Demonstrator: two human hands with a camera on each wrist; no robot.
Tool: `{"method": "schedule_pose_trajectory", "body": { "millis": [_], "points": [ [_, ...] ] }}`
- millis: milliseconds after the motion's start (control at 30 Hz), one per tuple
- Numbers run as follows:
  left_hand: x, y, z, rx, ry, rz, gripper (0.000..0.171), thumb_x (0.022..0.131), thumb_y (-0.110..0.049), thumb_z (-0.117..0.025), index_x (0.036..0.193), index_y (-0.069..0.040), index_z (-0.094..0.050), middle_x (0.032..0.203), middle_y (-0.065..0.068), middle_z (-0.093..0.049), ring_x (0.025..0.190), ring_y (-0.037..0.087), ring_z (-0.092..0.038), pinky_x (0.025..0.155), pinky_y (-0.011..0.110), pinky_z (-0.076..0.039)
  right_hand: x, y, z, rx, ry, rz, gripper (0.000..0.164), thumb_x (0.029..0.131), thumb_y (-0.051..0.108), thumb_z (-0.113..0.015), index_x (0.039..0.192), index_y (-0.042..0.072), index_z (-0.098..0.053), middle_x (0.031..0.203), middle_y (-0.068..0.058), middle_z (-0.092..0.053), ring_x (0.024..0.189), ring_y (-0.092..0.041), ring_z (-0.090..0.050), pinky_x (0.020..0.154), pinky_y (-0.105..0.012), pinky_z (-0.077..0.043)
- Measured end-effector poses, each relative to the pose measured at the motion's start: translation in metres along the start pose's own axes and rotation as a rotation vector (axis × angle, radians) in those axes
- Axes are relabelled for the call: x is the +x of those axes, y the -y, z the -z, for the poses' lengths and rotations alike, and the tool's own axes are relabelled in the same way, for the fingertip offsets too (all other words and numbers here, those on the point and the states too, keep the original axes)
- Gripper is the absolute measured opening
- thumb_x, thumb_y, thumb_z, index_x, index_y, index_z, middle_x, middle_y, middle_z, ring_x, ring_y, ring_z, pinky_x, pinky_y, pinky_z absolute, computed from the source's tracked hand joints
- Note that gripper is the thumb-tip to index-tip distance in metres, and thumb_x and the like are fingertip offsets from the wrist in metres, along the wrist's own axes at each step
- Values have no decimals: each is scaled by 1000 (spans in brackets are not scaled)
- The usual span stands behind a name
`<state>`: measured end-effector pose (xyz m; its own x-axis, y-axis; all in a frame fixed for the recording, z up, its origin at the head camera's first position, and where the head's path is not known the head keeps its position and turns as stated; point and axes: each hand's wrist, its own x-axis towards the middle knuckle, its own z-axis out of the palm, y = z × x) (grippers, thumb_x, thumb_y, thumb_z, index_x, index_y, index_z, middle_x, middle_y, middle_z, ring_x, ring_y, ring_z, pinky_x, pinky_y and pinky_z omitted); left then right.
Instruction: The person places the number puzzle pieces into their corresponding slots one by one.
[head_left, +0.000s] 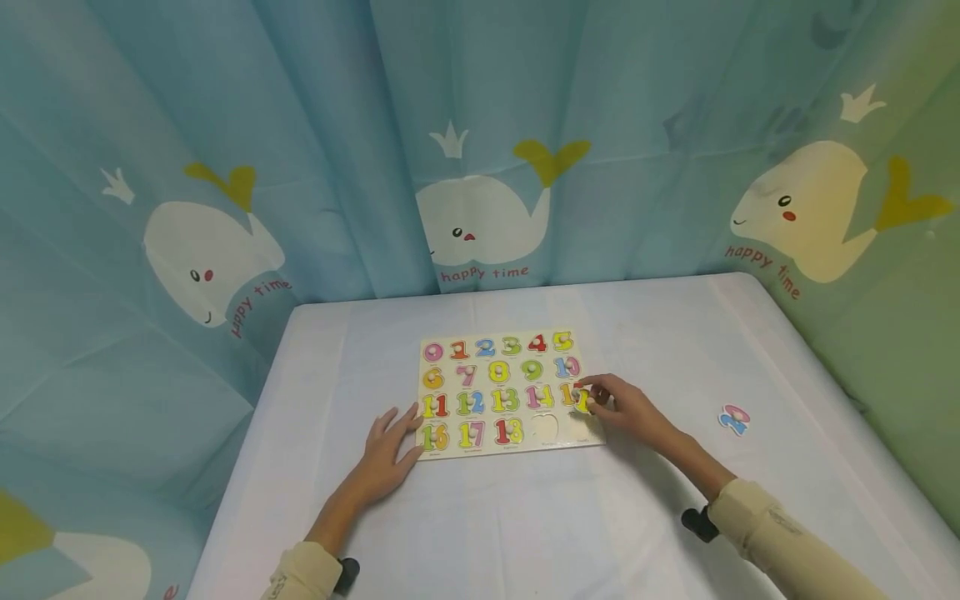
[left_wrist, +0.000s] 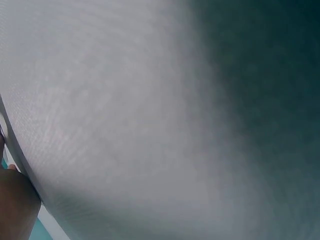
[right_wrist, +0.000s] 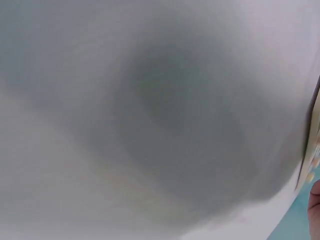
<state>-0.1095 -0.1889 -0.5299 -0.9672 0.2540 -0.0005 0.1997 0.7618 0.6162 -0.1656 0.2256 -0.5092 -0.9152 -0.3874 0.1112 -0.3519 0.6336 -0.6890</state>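
Observation:
A wooden number puzzle board (head_left: 487,454) lies flat on the table, with colourful knobbed number pieces in several rows. My right hand (head_left: 626,410) is at the board's right edge and pinches a yellow-and-red number piece (head_left: 582,402) between thumb and fingers. That piece overlaps the orange 15 in the head view, and its full shape is partly hidden. A bare pale recess (head_left: 545,428) shows right of the red-and-yellow 18 (head_left: 509,432). My left hand (head_left: 386,454) rests at the board's lower left edge, fingers spread and touching it. Both wrist views show mostly blurred white cloth.
A blue-and-pink number piece (head_left: 734,420) lies on the white-covered table (head_left: 517,533), to the right of my right forearm. Behind the table hangs a blue curtain (head_left: 337,150) printed with whales, and it also runs along both sides.

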Motion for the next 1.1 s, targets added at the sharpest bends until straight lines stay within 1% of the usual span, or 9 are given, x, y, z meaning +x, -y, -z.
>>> {"method": "schedule_pose_trajectory", "body": {
  "millis": [100, 233, 333, 500, 633, 800, 967, 1100],
  "points": [
    [0, 1, 0, -4, -12, -12, 50, 90, -19, -60, 137, -8, -48, 150, 2, -33, 138, 32, -15, 110, 55, -7, 6, 11, -9, 26, 72, 16, 37, 84, 4, -68, 120, 2, -58, 91, 4, -57, 83, -13, -52, 70, -25, -47],
    [0, 1, -1, 0, -2, -4, 51, 90, -19, -60, 138, -8, -47, 150, 1, -32, 139, 31, -14, 110, 54, -7, 9, 19, -23, -1, 153, 72, 36, 85, 6, -67, 120, 4, -58, 91, 8, -55, 83, -12, -50, 74, -25, -47],
    [0, 2, -1, 1, 8, 9, 51, 91, -20, -60, 138, -9, -46, 151, -1, -32, 139, 29, -13, 111, 53, -6, 10, 24, -32, -23, 193, 117, 37, 86, 6, -67, 122, 4, -57, 89, 8, -53, 83, -11, -49, 75, -26, -47],
    [0, 2, -1, 6, 15, 25, 51, 91, -21, -60, 138, -10, -46, 151, -1, -30, 140, 28, -11, 110, 54, -7, 12, 29, -42, -16, 204, 135, 40, 85, 5, -67, 124, 8, -57, 90, 8, -52, 85, -11, -47, 76, -26, -46],
    [0, 2, -2, 10, 14, 30, 51, 91, -21, -60, 139, -10, -46, 151, -1, -30, 140, 28, -11, 110, 55, -8, 14, 33, -46, -17, 205, 161, 39, 85, 4, -68, 123, 7, -57, 91, 7, -53, 84, -11, -48, 76, -26, -46],
    [0, 2, -2, 11, 12, 25, 49, 91, -21, -60, 137, -10, -48, 151, -1, -30, 140, 28, -12, 110, 54, -7, 15, 38, -47, -63, 220, 150, 42, 84, 6, -68, 125, 7, -56, 90, 9, -52, 83, -9, -48, 74, -24, -47],
    [0, 2, -2, 6, 8, 13, 47, 91, -21, -60, 136, -9, -49, 151, 0, -30, 139, 29, -13, 111, 52, -6, 17, 39, -44, -131, 258, 140, 45, 85, 9, -67, 128, 8, -55, 89, 10, -51, 83, -9, -46, 74, -24, -46],
    [-1, 2, -1, 3, 8, 15, 48, 91, -21, -60, 136, -9, -49, 151, 0, -30, 139, 29, -13, 110, 55, -9, 18, 39, -45, -151, 270, 146, 45, 85, 9, -68, 129, 9, -55, 87, 11, -50, 82, -9, -46, 73, -24, -46]
  ]
}}
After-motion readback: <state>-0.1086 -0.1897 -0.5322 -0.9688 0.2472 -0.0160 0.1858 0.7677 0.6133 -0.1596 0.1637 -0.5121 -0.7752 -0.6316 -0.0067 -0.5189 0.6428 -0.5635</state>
